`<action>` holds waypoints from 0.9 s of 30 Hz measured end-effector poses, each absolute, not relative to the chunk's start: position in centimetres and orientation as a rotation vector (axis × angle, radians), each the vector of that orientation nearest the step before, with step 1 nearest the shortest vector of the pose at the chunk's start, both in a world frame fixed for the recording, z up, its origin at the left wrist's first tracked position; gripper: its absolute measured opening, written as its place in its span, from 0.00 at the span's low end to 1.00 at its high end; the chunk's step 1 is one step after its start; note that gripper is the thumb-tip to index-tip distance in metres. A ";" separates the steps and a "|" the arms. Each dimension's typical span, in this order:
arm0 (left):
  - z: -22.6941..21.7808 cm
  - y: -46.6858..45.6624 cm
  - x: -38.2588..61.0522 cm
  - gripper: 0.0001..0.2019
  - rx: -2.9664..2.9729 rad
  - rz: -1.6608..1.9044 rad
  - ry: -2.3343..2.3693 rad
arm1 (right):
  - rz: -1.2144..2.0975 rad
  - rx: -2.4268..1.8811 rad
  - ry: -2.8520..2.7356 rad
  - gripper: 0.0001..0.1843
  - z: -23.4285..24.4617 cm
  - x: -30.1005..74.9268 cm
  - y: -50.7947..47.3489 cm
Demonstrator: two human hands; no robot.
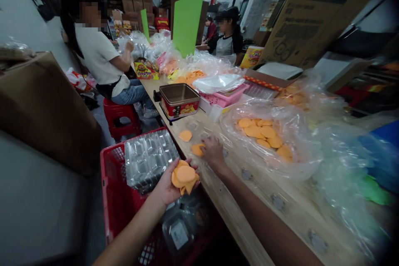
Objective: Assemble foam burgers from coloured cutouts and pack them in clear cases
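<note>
My left hand (170,185) lies palm up over the red crate and cups a small stack of orange round crackers (184,176). My right hand (212,150) rests on the wooden table (237,199), its fingers closed on one orange cracker (197,149). Another loose cracker (185,135) lies on the table just beyond it. To the right, a big clear plastic bag (274,141) spreads open with several more crackers (264,133) inside.
A red crate (114,191) of clear plastic trays (149,158) stands beside the table. A rectangular tin (178,99) sits on a scale further along, next to a pink basket (226,96). Two people sit at the far end, one on a red stool (120,118). Cardboard boxes stand on both sides.
</note>
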State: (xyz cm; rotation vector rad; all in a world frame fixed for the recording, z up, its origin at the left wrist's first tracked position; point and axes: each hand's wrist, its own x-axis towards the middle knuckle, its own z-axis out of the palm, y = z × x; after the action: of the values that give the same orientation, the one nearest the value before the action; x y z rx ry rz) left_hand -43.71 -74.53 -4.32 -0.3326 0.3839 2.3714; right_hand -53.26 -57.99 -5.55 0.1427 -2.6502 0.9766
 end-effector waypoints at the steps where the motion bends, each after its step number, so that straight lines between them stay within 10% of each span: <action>1: -4.3 -74.4 -43.8 0.17 -0.333 2.375 0.377 | 0.897 0.162 -2.643 0.10 -5.0 -52.8 -58.0; 9: -3.9 -73.2 -44.2 0.19 -0.413 2.344 0.440 | 1.066 1.024 -2.705 0.15 0.1 -45.5 -57.5; 19: -3.8 -71.6 -42.2 0.19 -0.380 2.209 0.429 | 1.879 0.334 -2.559 0.14 -0.6 -44.1 -54.5; 27: -3.9 -72.1 -41.7 0.20 -0.391 2.249 0.467 | 0.900 0.340 -2.561 0.10 -4.3 -46.6 -52.1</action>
State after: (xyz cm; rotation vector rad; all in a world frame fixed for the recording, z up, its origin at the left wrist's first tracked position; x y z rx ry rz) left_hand -41.68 -72.14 -3.89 -0.3907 0.4673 2.2485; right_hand -46.63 -52.14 -4.35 0.3398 -2.5615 0.9000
